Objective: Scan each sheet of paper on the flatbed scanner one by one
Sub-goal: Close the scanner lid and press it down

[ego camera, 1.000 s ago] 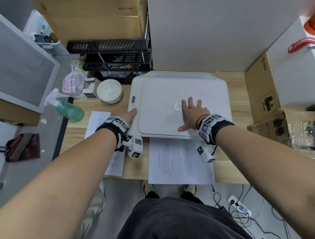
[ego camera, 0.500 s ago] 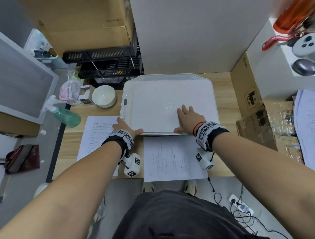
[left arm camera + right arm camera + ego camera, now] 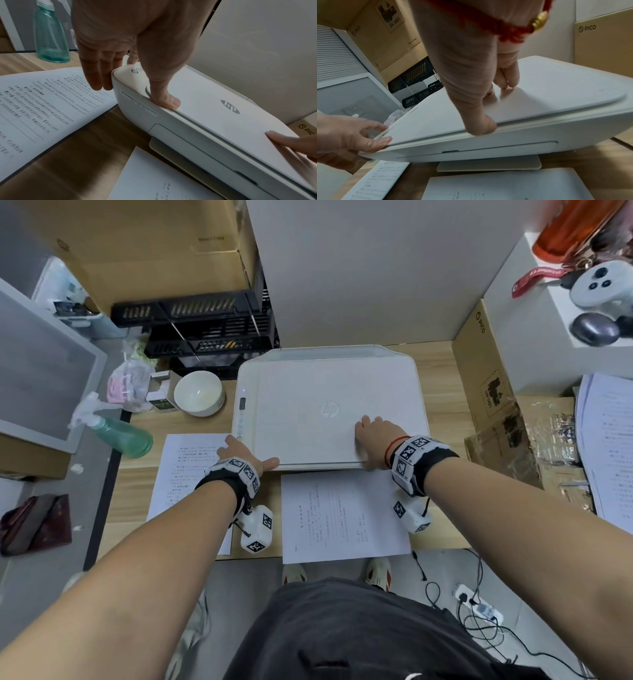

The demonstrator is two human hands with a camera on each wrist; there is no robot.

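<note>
The white flatbed scanner (image 3: 308, 412) sits mid-table with its lid (image 3: 214, 108) down. My left hand (image 3: 251, 453) is at its front-left corner: in the left wrist view the thumb (image 3: 169, 102) presses on the lid's front edge and straight fingers (image 3: 97, 81) lie against the scanner's side. My right hand (image 3: 370, 443) rests on the front right of the lid, fingertips (image 3: 508, 81) on top and thumb (image 3: 484, 128) at the front lip. One printed sheet (image 3: 191, 474) lies left of the scanner, another (image 3: 342, 515) in front of it. Whatever is under the lid is hidden.
A green spray bottle (image 3: 120, 436) and a white bowl (image 3: 198, 397) stand left of the scanner, with black trays (image 3: 212, 326) behind. Cardboard boxes (image 3: 486, 385) crowd the right side, next to a paper stack (image 3: 609, 446). Cables (image 3: 479, 604) lie on the floor.
My right hand slid from the middle of the lid back to its front edge. My left hand moved from the control strip to the front-left corner.
</note>
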